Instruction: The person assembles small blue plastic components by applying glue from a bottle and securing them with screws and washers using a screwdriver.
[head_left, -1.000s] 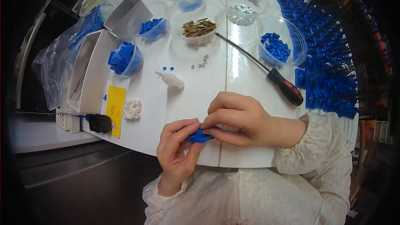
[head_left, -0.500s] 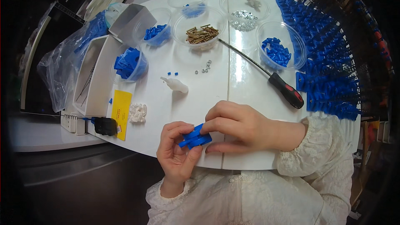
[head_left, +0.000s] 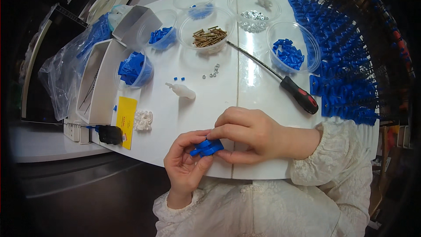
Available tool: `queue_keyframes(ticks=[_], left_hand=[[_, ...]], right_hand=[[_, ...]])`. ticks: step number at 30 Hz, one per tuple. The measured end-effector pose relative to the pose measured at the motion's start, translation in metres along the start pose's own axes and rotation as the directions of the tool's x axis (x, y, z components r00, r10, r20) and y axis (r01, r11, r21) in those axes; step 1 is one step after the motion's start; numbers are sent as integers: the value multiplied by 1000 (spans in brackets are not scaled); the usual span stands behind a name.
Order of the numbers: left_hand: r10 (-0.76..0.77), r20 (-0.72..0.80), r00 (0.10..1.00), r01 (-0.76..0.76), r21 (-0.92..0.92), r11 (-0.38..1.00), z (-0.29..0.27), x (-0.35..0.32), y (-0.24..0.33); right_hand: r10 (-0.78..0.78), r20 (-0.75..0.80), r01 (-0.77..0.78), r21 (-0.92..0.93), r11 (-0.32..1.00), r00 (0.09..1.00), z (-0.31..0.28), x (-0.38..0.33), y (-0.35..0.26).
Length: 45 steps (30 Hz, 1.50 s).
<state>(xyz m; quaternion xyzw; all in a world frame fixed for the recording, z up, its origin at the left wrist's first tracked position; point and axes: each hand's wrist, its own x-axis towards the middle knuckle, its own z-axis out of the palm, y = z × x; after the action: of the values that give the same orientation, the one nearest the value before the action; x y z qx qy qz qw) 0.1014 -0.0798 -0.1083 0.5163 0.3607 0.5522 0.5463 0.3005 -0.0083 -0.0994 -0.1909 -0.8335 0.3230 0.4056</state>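
Near the table's front edge, a small blue plastic piece (head_left: 208,148) with stacked layers is between my hands. My left hand (head_left: 184,160) grips it from the left, thumb below and fingers above. On the other side my right hand (head_left: 251,134) pinches it, with the fingertips on top and the thumb along its lower right. The fingers cover part of the piece. Beyond it on the table lies a small white squeeze bottle (head_left: 184,91) with a thin nozzle. Two tiny blue bits (head_left: 179,79) and several loose metal nuts (head_left: 212,73) are scattered past the bottle.
Clear tubs hold brass-coloured screws (head_left: 209,37), metal nuts (head_left: 253,17) and blue parts (head_left: 288,55). A red-and-black screwdriver (head_left: 299,95) lies at right, beside rows of blue assemblies (head_left: 337,57). At left are a white box (head_left: 104,79), a yellow card (head_left: 126,120) and a black adapter (head_left: 109,134).
The blue piece has turned a little between my fingers. My right thumb has come up against it, where before it was slightly apart. The view has shifted slightly.
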Motion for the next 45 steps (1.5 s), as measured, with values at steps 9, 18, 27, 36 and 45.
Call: queue_keyframes(ticks=[9, 18, 27, 36, 45], left_hand=[[-43, -5, 999, 43, 12, 999, 0, 0, 0], [-84, -41, 996, 77, -148, 986, -8, 3, -4], [-243, -228, 943, 172, -292, 941, -10, 6, 4], [-445, -198, 873, 45, -877, 479, -37, 7, 10], [-451, -270, 851, -163, -952, 260, -45, 0, 17]], right_hand=[[-43, -36, 39, -101, 994, 998, 3, -2, -1], [-37, -41, 33, -93, 995, 998, 6, -1, -2], [14, -87, -26, -133, 991, 996, 12, 0, -7], [6, -33, -26, -657, 753, 999, -29, -12, -47], [279, -385, -471, -788, 396, 879, -59, -57, -47]])
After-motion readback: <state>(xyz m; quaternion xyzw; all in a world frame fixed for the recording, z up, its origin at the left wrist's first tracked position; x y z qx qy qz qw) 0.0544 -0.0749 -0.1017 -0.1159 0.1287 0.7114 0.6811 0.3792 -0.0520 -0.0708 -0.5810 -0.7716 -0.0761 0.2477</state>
